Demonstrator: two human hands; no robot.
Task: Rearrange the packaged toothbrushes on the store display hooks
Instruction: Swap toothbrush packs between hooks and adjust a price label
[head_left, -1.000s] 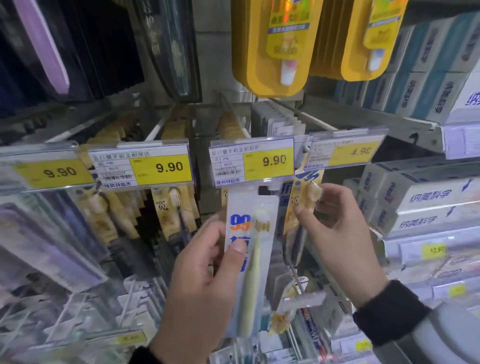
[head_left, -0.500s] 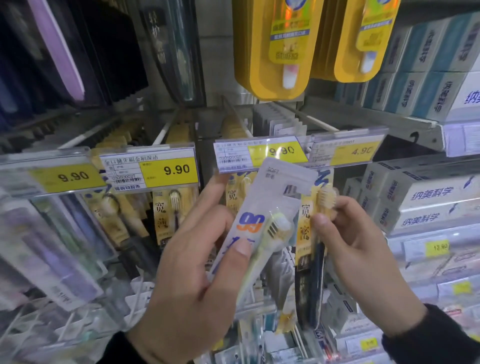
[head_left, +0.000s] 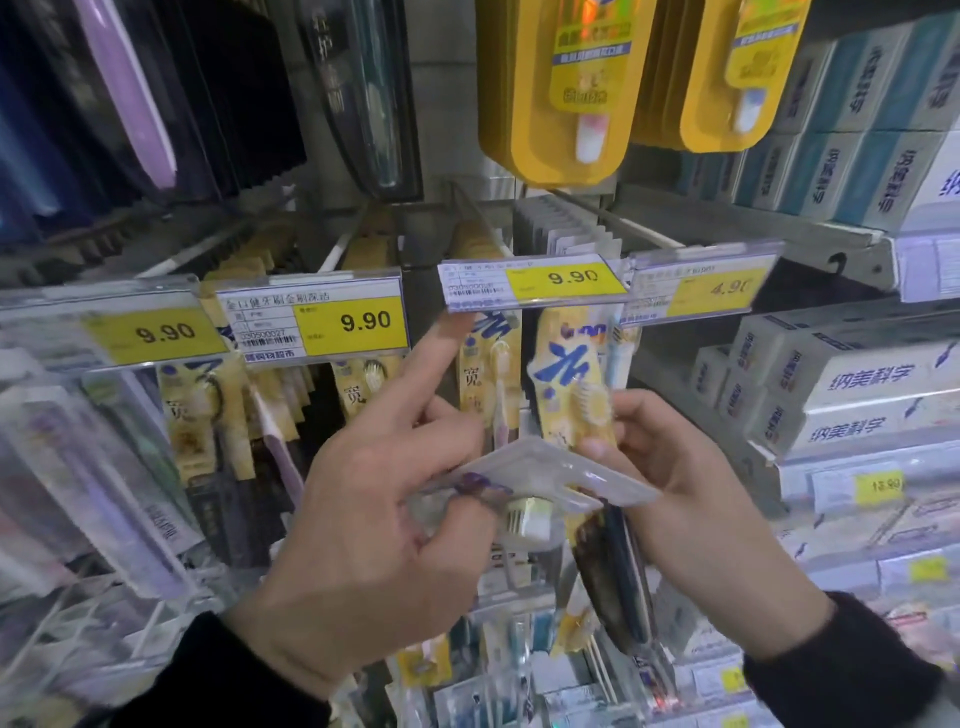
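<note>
Toothbrush packs pinched: white pack (head_left: 540, 475) in left hand (head_left: 374, 540), yellow pack (head_left: 571, 395) in right hand (head_left: 691, 499)

A shop, at the tooth-care aisle. Yellow price tags (head_left: 350, 325) in clear holders read 9.90 and 4.90 (head_left: 712, 289) along the front of metal display hooks (head_left: 480, 221), each hung with rows of packaged toothbrushes (head_left: 491, 371). To the right, shelves (head_left: 810, 236) hold stacked toothpaste boxes (head_left: 852, 395) with more price labels (head_left: 879, 487), and yellow blister packs (head_left: 558, 93) hang above
</note>
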